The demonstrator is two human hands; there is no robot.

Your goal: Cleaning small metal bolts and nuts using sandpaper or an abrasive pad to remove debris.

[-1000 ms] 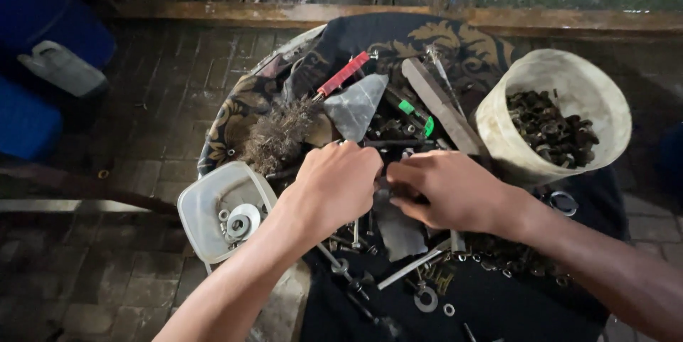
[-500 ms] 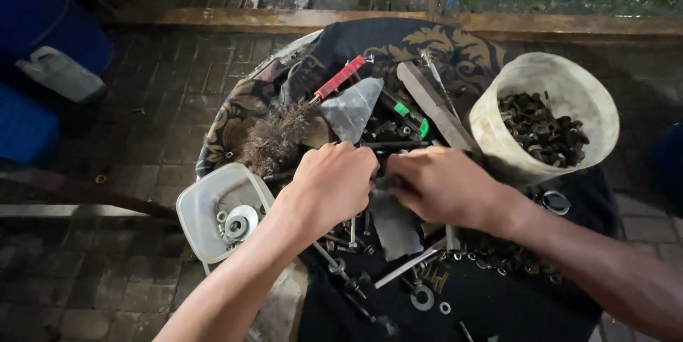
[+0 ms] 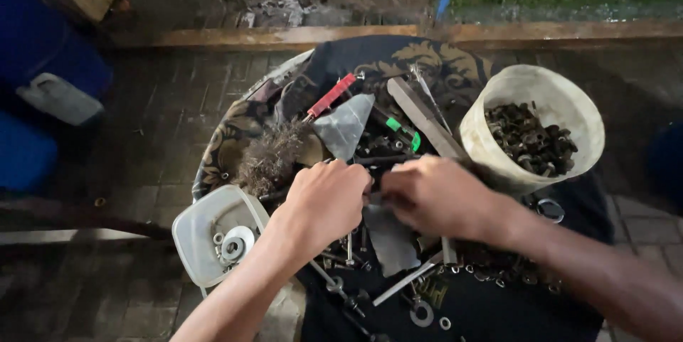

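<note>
My left hand (image 3: 324,198) and my right hand (image 3: 435,196) rest knuckles-up, side by side, on a heap of metal hardware (image 3: 388,242) spread over a dark patterned cloth (image 3: 434,57). The fingers of both hands curl down into the pile, and what they grip is hidden beneath them. A dark rod (image 3: 380,160) lies just beyond the fingertips. A grey trowel blade (image 3: 345,125), a red-handled tool (image 3: 331,94), a long flat file (image 3: 423,118) and a bristly wire brush (image 3: 270,157) lie farther out.
A cream bucket (image 3: 498,89) holding dark nuts and bolts stands at the right. A white square tub (image 3: 196,228) with washers sits by my left forearm. Loose washers (image 3: 421,312) lie near the front. Blue drums (image 3: 32,50) and a white jug (image 3: 60,98) stand on the brick floor at left.
Both hands stay close together on the pile with only small finger movements. The view has shifted slightly.
</note>
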